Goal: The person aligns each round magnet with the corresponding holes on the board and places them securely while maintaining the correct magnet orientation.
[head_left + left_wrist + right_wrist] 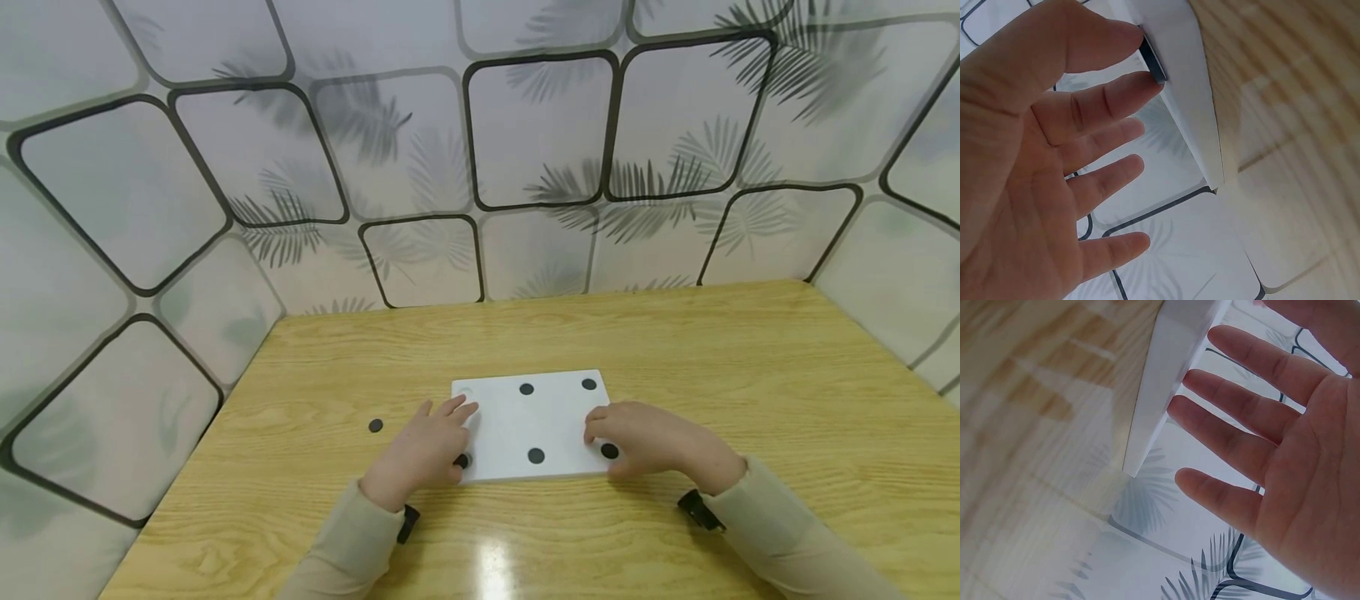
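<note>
A white rectangular board (pixel 507 427) lies flat on the table, with black round discs spread over its face. At its near left corner my left hand (pixel 427 446) pinches one black disc (pixel 1151 59) between thumb and index finger, the disc tilted against the board. The other left fingers are spread. My right hand (pixel 648 437) is at the board's right side, its fingertips by the edge, around the near right disc (pixel 609 451); its fingers hold nothing. Close to the far left corner a faint round recess (pixel 465 392) shows without a disc.
One loose black disc (pixel 376 425) lies on the wooden table (pixel 337 358), left of the board. Patterned fabric walls (pixel 540 133) stand behind and on both sides. A dark wrist device (pixel 701 510) is strapped under the right sleeve.
</note>
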`<state>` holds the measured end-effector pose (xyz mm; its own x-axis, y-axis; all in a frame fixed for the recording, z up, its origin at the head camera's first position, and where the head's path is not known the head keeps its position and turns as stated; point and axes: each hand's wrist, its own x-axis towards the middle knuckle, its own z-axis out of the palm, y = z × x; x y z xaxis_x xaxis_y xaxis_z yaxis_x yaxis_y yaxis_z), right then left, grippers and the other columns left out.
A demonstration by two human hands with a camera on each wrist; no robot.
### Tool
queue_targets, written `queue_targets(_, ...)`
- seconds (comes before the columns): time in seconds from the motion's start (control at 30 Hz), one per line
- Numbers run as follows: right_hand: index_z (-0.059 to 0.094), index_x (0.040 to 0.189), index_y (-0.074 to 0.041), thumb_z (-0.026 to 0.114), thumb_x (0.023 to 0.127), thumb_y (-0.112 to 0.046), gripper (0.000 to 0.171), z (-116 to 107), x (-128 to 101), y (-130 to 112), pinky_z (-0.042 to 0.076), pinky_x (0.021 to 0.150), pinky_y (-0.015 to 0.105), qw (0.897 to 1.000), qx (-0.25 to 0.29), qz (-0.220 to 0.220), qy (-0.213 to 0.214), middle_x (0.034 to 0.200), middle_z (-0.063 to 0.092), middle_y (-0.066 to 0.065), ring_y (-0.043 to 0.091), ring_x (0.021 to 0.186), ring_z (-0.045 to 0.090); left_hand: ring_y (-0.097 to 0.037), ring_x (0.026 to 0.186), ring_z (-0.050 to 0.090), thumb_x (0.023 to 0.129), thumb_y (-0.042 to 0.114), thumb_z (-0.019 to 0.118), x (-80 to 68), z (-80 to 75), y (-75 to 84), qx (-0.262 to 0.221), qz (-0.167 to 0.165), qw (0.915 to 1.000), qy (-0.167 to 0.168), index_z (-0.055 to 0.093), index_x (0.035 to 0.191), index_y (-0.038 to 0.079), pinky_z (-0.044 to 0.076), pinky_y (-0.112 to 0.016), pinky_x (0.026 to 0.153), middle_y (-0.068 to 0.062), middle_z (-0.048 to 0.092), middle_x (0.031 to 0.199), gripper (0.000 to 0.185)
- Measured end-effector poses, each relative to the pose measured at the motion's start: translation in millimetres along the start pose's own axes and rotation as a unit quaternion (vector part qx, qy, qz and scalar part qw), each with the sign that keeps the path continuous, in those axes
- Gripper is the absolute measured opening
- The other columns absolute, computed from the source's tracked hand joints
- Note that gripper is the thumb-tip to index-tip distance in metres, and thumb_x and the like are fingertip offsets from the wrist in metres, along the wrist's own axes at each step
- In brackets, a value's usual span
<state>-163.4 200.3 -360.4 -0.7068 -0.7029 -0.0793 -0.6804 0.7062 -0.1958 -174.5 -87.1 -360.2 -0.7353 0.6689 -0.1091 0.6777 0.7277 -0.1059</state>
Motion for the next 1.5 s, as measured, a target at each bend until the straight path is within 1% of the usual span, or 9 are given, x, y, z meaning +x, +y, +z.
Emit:
queue_targets(0.4, 0.061, 0.091, -0.011, 0.072, 0.065, -0.013, 0.028, -0.1, 0.0, 0.2, 0.044, 0.073, 0.035, 1.000, 0.001, -0.004, 0.001, 0.100, 0.056, 0.002, 0.018, 0.084, 0.054, -0.025, 0.126, 0.028, 0.070, 0.020, 0.071, 0.8, 0.9, -0.6, -0.004, 0.005, 1.0000, -0.002, 0.052, 0.058, 0.016, 0.028, -0.054, 0.093, -0.007, 0.041, 0.133, 0.023)
queue_targets(0.57, 0.061, 0.091, -0.011, 0.072, 0.066, -0.013, 0.028, 0.7, -0.1, 0.7, 0.044, 0.074, 0.035, 1.000, 0.001, -0.003, 0.002, 0.100, 0.056, 0.002, 0.018, 0.085, 0.054, -0.026, 0.126, 0.028, 0.070, 0.020, 0.071, 0.9, 1.0, -0.4, -0.003, 0.005, 1.0000, 0.000, 0.050, 0.056, 0.016, 0.029, -0.054, 0.093, -0.007, 0.041, 0.133, 0.026)
queue_targets(0.8, 0.061, 0.091, -0.010, 0.073, 0.065, -0.013, 0.029, -0.9, -0.2, -0.6, 0.044, 0.074, 0.035, 1.000, 0.002, -0.004, 0.000, 0.097, 0.056, 0.001, 0.018, 0.084, 0.053, -0.026, 0.126, 0.028, 0.071, 0.020, 0.071, 0.8, 2.1, -0.7, 0.003, 0.007, 1.0000, 0.003, 0.045, 0.050, 0.017, 0.029, -0.054, 0.093, -0.008, 0.041, 0.133, 0.033)
queue_targets(1.1, 0.061, 0.091, -0.011, 0.073, 0.064, -0.013, 0.029, 0.5, 0.5, 1.1, 0.044, 0.073, 0.034, 1.000, 0.006, -0.008, 0.000, 0.097, 0.056, 0.000, 0.016, 0.082, 0.053, -0.026, 0.126, 0.028, 0.071, 0.022, 0.072, 0.7, 2.2, -1.1, 0.003, 0.002, 1.0000, 0.003, 0.047, 0.051, 0.017, 0.029, -0.054, 0.092, -0.008, 0.040, 0.133, 0.032)
queue_targets(1.33, 0.061, 0.091, -0.011, 0.073, 0.064, -0.013, 0.029, 0.7, 0.5, 1.0, 0.044, 0.073, 0.033, 1.000, 0.003, -0.009, 0.002, 0.096, 0.056, 0.000, 0.016, 0.082, 0.053, -0.027, 0.127, 0.026, 0.071, 0.022, 0.072, -0.8, 0.5, -5.9, -0.013, -0.006, 0.9999, 0.003, 0.046, 0.051, 0.017, 0.028, -0.054, 0.093, -0.009, 0.038, 0.135, 0.033)
queue_targets(1.5, 0.061, 0.091, -0.011, 0.073, 0.064, -0.013, 0.029, 0.8, 0.5, 1.1, 0.044, 0.072, 0.033, 1.000, 0.005, -0.008, 0.001, 0.096, 0.056, -0.001, 0.015, 0.081, 0.052, -0.028, 0.127, 0.026, 0.071, 0.021, 0.071, -2.4, -1.0, -11.3, -0.032, -0.016, 0.9993, 0.013, 0.048, 0.054, 0.017, 0.028, -0.055, 0.093, -0.010, 0.037, 0.135, 0.029)
